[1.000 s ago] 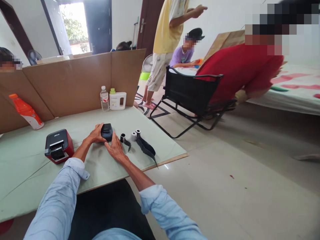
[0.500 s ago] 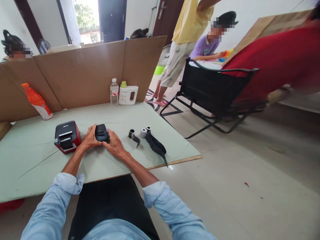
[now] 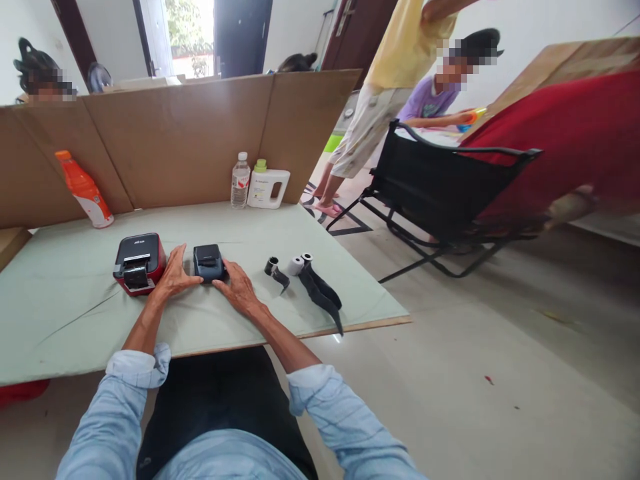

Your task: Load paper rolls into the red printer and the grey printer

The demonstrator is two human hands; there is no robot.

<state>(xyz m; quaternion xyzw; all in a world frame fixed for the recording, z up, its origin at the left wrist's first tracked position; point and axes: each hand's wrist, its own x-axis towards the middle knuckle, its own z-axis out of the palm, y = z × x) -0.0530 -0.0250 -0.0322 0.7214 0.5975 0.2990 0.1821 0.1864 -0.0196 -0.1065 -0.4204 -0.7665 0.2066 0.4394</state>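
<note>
A small dark blue-black label printer [image 3: 209, 263] stands on the table between my two hands. My left hand [image 3: 175, 273] is open at its left, the fingers raised and spread and the thumb reaching toward the front corner. At the right side of the small printer, my right hand [image 3: 237, 287] has its fingers apart, with the fingertips and thumb at the casing's edge. Left of my left hand sits a bigger red-and-black label printer [image 3: 140, 263], black tape coming out of its front slot.
Right of my hands lie a short black roll [image 3: 273, 266], a white roll [image 3: 296, 265] and a long black strip [image 3: 320, 293]. An orange bottle [image 3: 85, 190], a water bottle [image 3: 241, 181] and a white jug [image 3: 269, 187] stand by the cardboard screen [image 3: 180, 140]. A black chair [image 3: 430, 187] and people are beyond.
My left hand has let go of the small printer and spread open to the left. My right hand has loosened at its side. The whole view has shifted slightly.
</note>
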